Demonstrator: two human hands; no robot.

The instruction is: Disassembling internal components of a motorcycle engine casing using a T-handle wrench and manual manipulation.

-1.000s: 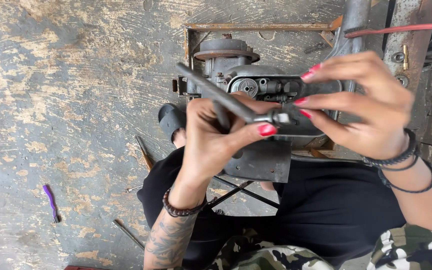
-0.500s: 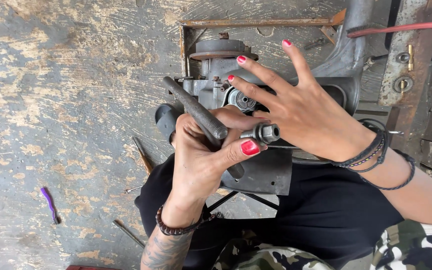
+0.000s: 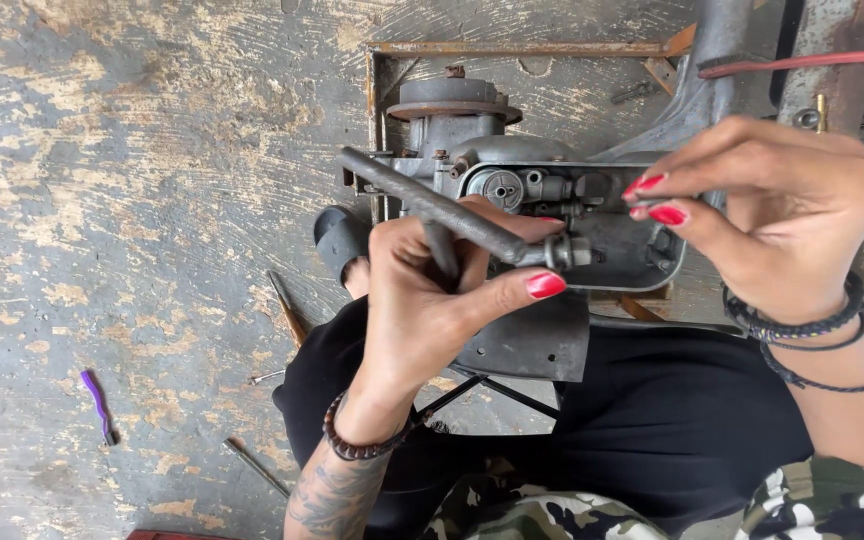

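Two hands at a grey engine part over a concrete floor.

Left hand [image 3: 432, 300] closed around a dark T-handle socket wrench [image 3: 452, 215], socket end just before the engine part [image 3: 552, 220] (held over the lap). Right hand [image 3: 782, 215] pinching thumb and forefinger together at the part's right edge; whatever lies between them too small to tell. Purple tool [image 3: 98, 405] lying well apart on the floor [image 3: 132, 180].

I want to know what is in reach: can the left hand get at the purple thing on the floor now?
Probably not at once: the left hand grips a metal wrench, and the purple thing lies apart.
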